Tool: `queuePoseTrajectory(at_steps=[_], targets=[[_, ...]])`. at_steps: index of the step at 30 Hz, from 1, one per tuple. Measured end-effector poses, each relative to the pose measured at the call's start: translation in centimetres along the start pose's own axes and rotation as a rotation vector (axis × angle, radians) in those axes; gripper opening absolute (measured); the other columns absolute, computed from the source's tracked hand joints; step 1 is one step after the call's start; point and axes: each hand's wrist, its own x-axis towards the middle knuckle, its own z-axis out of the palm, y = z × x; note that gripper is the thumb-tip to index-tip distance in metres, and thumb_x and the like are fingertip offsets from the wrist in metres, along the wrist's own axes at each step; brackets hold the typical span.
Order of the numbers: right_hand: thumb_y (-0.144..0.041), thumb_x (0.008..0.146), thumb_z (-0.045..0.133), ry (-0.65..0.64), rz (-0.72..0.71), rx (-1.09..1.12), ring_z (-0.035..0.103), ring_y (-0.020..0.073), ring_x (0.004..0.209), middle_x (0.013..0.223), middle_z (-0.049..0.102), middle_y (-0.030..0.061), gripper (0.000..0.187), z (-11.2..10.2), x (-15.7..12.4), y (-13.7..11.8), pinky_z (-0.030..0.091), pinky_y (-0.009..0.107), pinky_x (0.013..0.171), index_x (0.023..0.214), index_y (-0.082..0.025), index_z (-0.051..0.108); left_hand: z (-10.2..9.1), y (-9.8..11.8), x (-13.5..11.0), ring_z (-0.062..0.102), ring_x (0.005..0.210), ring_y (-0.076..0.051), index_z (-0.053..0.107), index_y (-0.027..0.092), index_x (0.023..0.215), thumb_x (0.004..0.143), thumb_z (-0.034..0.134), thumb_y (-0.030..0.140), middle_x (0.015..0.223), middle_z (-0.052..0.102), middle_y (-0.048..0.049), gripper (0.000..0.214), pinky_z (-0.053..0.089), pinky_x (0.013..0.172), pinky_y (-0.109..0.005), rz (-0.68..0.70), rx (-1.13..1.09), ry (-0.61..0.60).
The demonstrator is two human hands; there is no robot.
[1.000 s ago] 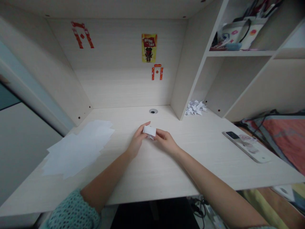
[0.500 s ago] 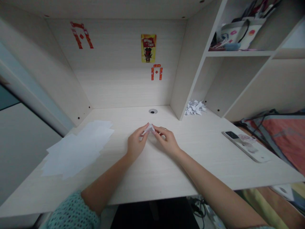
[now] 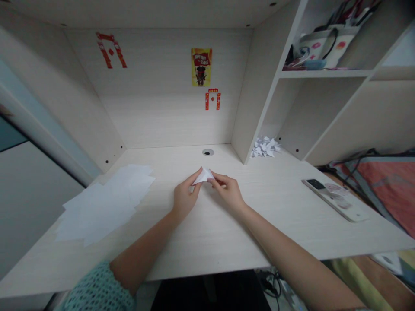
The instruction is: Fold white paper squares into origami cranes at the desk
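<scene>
Two hands are present, both at the centre of the frame. The left hand [image 3: 185, 194] pinches the left side of one folded white paper [image 3: 204, 176] between thumb and fingers; the right hand [image 3: 229, 191] pinches its right side likewise. The paper shows a roughly triangular face and is held over the desk [image 3: 201, 246]. One turquoise knitted sleeve [image 3: 99, 289] is noted at lower left. One cable hole [image 3: 208, 152] lies just beyond the hands. At centre left, overlapping white sheets [image 3: 106, 205] are fanned out; their number cannot be told. Right of centre, one heap of small folded papers [image 3: 266, 147], pieces not countable. At right, one phone [image 3: 335, 201], lying flat. Upper left to upper centre, the back panel carries two red decorations [image 3: 106, 36] and one yellow picture [image 3: 201, 77].
</scene>
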Motion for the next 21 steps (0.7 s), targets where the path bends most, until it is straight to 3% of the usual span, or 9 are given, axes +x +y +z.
queuePoseTrajectory(at_steps=[4,8,16,21], targets=[[-0.034,0.084,0.048,0.036,-0.135,-0.312,0.059,0.0158,0.063,0.082,0.071,0.0046,0.032,-0.6,-0.5,-0.8,0.045,0.027,0.060,0.111,-0.023,0.063,0.1,0.2,-0.2,0.054,0.111,-0.017,0.049,0.025,0.125,0.079,0.057,0.030,0.125,0.055,0.0000,0.048,0.042,0.096,-0.028,0.019,-0.008,-0.054],[-0.033,0.086,0.046,0.004,-0.197,-0.472,0.063,0.0173,0.067,0.083,0.072,0.0050,0.033,-0.7,-0.8,-1.2,0.046,0.027,0.063,0.114,-0.024,0.061,0.2,0.3,-0.3,0.056,0.109,-0.017,0.051,0.024,0.124,0.079,0.056,0.036,0.123,0.057,-0.0008,0.046,0.043,0.095,-0.029,-0.012,-0.019,-0.023],[-0.035,0.086,0.045,0.003,-0.183,-0.471,0.064,0.0160,0.066,0.082,0.072,0.0021,0.034,-0.6,-0.9,-1.0,0.047,0.025,0.060,0.116,-0.028,0.059,0.2,-0.1,-0.3,0.059,0.103,-0.017,0.054,0.028,0.120,0.082,0.052,0.038,0.118,0.060,-0.0001,0.040,0.046,0.088,-0.028,-0.008,0.111,0.030],[-0.033,0.084,0.048,0.015,-0.165,-0.449,0.065,0.0144,0.065,0.077,0.070,-0.0008,0.035,-0.5,-1.0,-1.4,0.047,0.024,0.063,0.118,-0.028,0.055,0.0,-0.3,-0.2,0.065,0.068,-0.014,0.055,0.027,0.120,0.084,0.049,0.039,0.092,0.071,-0.0046,0.038,0.046,0.064,-0.024,0.093,0.397,0.035]])
